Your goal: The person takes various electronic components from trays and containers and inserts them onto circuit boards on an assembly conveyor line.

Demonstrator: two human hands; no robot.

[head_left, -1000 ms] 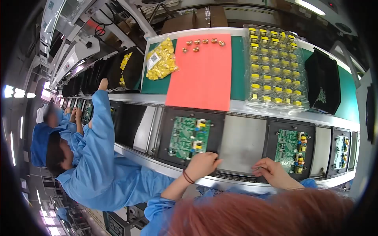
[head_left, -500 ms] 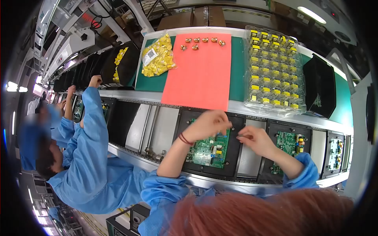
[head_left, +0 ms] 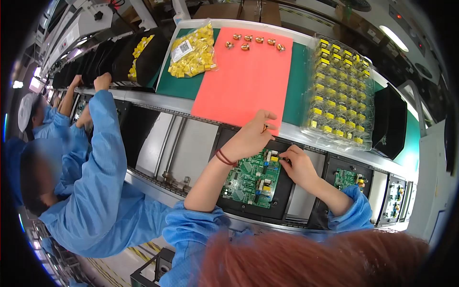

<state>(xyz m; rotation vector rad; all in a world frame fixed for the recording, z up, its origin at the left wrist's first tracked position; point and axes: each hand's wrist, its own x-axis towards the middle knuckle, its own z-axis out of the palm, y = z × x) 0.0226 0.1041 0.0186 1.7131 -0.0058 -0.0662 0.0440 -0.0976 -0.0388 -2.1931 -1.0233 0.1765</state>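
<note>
Head view: green, yellow-flecked circuit board (head_left: pixel 250 180)

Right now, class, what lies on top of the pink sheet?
On the pink sheet lie seven small metallic parts, and the bag of yellow pieces overlaps its left edge. The left hand hides part of its near end, so anything there cannot be seen.

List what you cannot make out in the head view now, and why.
Board, head view: upper-left corner behind the left arm.
Next board, head view: lower part behind the right sleeve.
Right hand, head view: anything pinched, too small.
Bag label, head view: print too small.
</note>
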